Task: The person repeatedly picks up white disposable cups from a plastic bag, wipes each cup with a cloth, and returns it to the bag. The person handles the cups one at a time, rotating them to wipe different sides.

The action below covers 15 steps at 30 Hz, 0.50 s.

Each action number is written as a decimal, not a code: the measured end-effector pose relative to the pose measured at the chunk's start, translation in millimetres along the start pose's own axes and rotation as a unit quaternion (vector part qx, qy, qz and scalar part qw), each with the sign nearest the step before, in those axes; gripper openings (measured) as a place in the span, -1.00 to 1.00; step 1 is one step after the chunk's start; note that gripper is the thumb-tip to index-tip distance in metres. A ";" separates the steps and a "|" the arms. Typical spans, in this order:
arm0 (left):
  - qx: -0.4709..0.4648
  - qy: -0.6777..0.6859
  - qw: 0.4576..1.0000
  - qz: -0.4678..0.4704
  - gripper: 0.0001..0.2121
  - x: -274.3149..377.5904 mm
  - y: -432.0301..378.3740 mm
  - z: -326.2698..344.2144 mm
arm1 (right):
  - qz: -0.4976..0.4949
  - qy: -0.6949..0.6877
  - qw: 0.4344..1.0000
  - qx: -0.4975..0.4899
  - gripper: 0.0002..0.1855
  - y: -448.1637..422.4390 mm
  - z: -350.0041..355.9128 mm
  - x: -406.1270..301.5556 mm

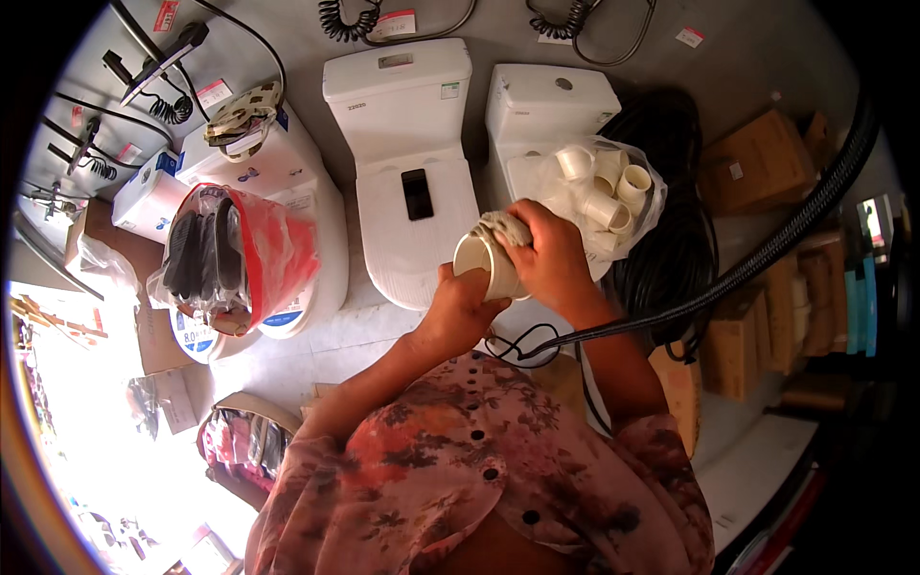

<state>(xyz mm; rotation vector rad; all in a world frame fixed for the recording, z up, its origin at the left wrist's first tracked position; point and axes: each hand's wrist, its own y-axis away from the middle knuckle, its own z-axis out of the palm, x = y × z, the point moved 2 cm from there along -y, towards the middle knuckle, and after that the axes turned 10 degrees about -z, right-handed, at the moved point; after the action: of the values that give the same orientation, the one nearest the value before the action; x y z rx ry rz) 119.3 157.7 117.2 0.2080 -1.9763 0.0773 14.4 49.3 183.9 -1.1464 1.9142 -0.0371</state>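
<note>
My left hand (463, 305) grips a cream plastic pipe fitting (496, 267) by its lower rim, with fingers inside the open end. A crumpled beige cloth (505, 226) is pinched in my right hand (550, 255) and pressed on the fitting's upper outer side. Just beyond, a clear plastic bag (650, 226) of similar pipe fittings (634, 183) sits on the right-hand white toilet (550, 93). Before me stands another white toilet (410, 100), its lid under film, with a black phone (417, 194) lying on it.
At left, a red and clear bag (280, 251) of dark shoe-like items rests by white toilets and boxes (140, 198). Coiled black hose (658, 266) lies right, near cardboard boxes (758, 162). A braided black cable (719, 287) crosses close over my right forearm. An open bag (244, 438) stands lower left.
</note>
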 end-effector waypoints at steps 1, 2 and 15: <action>0.005 0.055 0.998 -0.042 -0.90 -5.5 2.6 -5.8 | -0.018 0.016 1.000 0.016 -0.82 6.3 5.5 -15.1; 0.009 0.110 0.990 -0.083 -0.91 -11.7 4.7 -11.6 | -0.032 -0.015 0.999 0.007 -0.79 14.0 16.4 -26.3; -0.053 -0.051 0.986 0.146 -0.85 -26.3 10.0 -47.8 | 0.115 -0.060 0.989 -0.063 -0.85 -17.3 25.3 -24.5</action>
<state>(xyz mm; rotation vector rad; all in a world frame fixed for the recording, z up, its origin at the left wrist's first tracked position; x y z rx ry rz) 170.9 177.7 112.9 -0.1518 -2.0953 0.1528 48.6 66.7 192.1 -0.9788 1.9510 0.2773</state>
